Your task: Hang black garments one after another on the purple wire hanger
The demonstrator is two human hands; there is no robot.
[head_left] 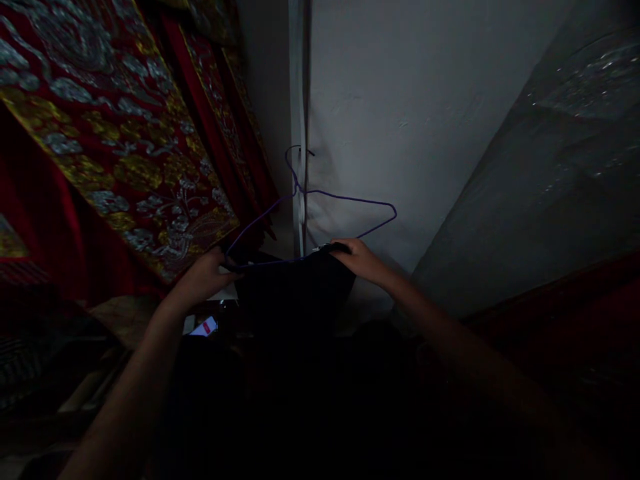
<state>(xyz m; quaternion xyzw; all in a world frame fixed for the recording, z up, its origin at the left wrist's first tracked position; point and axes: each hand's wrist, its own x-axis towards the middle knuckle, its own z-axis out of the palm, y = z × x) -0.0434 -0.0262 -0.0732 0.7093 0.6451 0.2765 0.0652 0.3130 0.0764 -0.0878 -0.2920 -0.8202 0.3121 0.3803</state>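
A thin purple wire hanger [350, 197] hangs by its hook from a pale vertical strip on the wall. Over its lower bar lies a black garment [295, 293], whose kind I cannot make out in the dark. My left hand [213, 270] is closed on the garment's left upper edge, right at the hanger's left corner. At the other side, my right hand [357, 257] pinches the garment's right upper edge, just under the bar and short of the hanger's right corner. A small pale bit shows at the garment's top edge beside my right fingers. The lower garment fades into shadow.
Red cloth [145, 133] with gold and silver embroidery hangs at the left, close to my left arm. Ahead is a pale wall [425, 100]. Shiny clear plastic sheeting [565, 147] covers the right side. A lit phone screen [204, 327] glows below my left hand.
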